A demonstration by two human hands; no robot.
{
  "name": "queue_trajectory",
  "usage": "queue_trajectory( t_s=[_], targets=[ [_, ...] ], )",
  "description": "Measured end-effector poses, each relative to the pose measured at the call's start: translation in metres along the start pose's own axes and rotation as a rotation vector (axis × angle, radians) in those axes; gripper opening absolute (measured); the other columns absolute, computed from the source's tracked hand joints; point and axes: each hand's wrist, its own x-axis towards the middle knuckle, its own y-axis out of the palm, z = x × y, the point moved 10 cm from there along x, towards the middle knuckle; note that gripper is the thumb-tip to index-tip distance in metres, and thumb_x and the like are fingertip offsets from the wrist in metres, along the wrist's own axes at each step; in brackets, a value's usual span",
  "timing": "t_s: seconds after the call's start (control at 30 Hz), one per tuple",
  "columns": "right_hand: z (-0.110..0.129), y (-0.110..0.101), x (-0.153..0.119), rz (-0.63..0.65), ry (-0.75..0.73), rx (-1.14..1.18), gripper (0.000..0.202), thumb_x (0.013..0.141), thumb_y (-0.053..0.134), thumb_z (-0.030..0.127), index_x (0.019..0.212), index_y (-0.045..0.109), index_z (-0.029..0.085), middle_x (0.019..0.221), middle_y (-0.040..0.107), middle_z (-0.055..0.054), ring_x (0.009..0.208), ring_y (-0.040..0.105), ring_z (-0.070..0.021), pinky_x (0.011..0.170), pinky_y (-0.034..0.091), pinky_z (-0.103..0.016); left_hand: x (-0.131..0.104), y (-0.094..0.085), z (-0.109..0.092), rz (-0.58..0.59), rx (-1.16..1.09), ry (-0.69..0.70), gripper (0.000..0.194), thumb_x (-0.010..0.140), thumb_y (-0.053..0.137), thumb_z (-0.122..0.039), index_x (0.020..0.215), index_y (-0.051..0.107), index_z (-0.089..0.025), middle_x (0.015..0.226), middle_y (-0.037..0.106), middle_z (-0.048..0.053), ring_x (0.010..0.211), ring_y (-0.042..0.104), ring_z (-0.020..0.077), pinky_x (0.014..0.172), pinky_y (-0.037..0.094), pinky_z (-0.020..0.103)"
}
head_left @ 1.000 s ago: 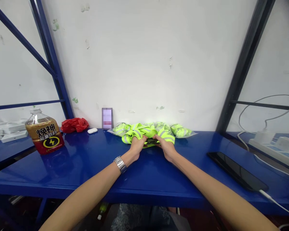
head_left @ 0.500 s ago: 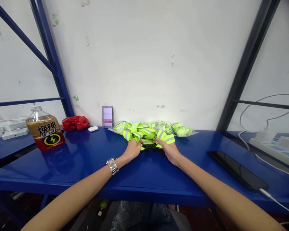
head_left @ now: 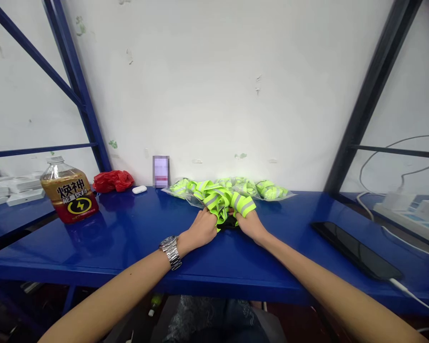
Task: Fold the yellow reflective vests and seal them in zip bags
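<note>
A tangled bundle of neon yellow reflective straps (head_left: 217, 196) with grey stripes lies in the middle of the blue table (head_left: 136, 243). My left hand (head_left: 204, 226), below a silver wristwatch (head_left: 170, 252), is closed on the straps at their near left side. My right hand (head_left: 250, 225) is closed on the straps at the right, with a wide striped band lying over its fingers. Something black (head_left: 229, 222) shows between the hands. Behind the bundle, clear plastic bags (head_left: 271, 190) hold more neon straps against the wall. The fingertips of both hands are mostly hidden.
On the left stand a large drink bottle (head_left: 71, 193), a red plastic bag (head_left: 113, 181), a white case (head_left: 139, 189) and an upright phone (head_left: 161, 171). At the right lie a black phone (head_left: 355, 250) on a cable and a white power strip (head_left: 411, 216).
My left hand has moved right and slightly nearer, turning its back up. My right hand has shifted a little inward. The straps are bunched closer together between them.
</note>
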Motion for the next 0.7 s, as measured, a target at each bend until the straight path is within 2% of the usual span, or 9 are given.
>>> queue_trajectory(
  t_s=[0.1,0.2,0.33,0.43,0.5,0.6,0.7],
  targets=[
    [0.007,0.001,-0.002,-0.004,-0.053,-0.302,0.034,0.076,0.039,0.015,0.104,0.058,0.019,0.114,0.063,-0.013,0.109,0.058,-0.0289,0.093,0.046,-0.043,0.003,0.003,-0.003,0.033,-0.025,0.009,0.026,0.08,0.041,-0.007,0.097,0.057,-0.017,0.112,0.058,0.013,0.109,0.049,0.0272,0.09,0.043,0.038],
    [0.016,0.009,-0.007,0.062,-0.094,-0.445,0.036,0.08,0.037,0.018,0.112,0.053,0.018,0.122,0.059,-0.016,0.112,0.055,-0.0321,0.089,0.046,-0.043,0.005,0.006,-0.002,0.057,-0.045,0.007,0.022,0.082,0.041,-0.009,0.094,0.057,-0.017,0.111,0.059,0.013,0.107,0.051,0.0278,0.088,0.043,0.039],
    [0.026,0.022,-0.013,0.173,-0.14,-0.473,0.028,0.083,0.034,0.024,0.103,0.053,0.019,0.115,0.062,-0.014,0.106,0.057,-0.031,0.082,0.046,-0.04,0.008,0.006,-0.007,0.045,-0.075,0.036,0.023,0.09,0.035,-0.019,0.095,0.057,-0.019,0.111,0.06,0.012,0.105,0.052,0.0276,0.084,0.044,0.038],
    [0.033,0.029,-0.018,0.256,-0.151,-0.446,0.021,0.081,0.037,0.026,0.091,0.054,0.02,0.102,0.064,-0.011,0.094,0.058,-0.0286,0.078,0.045,-0.038,0.007,0.011,-0.01,0.099,-0.066,0.062,0.024,0.09,0.034,-0.025,0.093,0.057,-0.019,0.109,0.06,0.012,0.105,0.052,0.0297,0.085,0.043,0.042],
    [0.04,0.034,-0.022,0.315,-0.181,-0.405,0.018,0.077,0.041,0.026,0.089,0.054,0.02,0.097,0.064,-0.009,0.09,0.057,-0.0265,0.077,0.044,-0.037,0.006,0.014,-0.013,0.144,-0.083,0.08,0.024,0.088,0.038,-0.029,0.096,0.057,-0.018,0.116,0.057,0.012,0.11,0.049,0.0313,0.09,0.041,0.045],
    [0.047,0.038,-0.027,0.385,-0.212,-0.387,0.023,0.071,0.05,0.027,0.092,0.055,0.02,0.098,0.061,-0.008,0.094,0.054,-0.0269,0.08,0.042,-0.038,0.003,0.013,-0.014,0.194,-0.152,0.086,0.028,0.088,0.04,-0.038,0.1,0.057,-0.019,0.125,0.053,0.01,0.116,0.044,0.0321,0.098,0.035,0.048],
    [0.049,0.042,-0.029,0.444,-0.227,-0.39,0.032,0.065,0.058,0.028,0.095,0.058,0.018,0.104,0.06,-0.008,0.102,0.051,-0.0293,0.086,0.04,-0.041,0.0,0.012,-0.016,0.252,-0.2,0.093,0.032,0.088,0.04,-0.044,0.089,0.058,-0.018,0.114,0.058,0.007,0.112,0.045,0.0313,0.1,0.031,0.048]
  ],
)
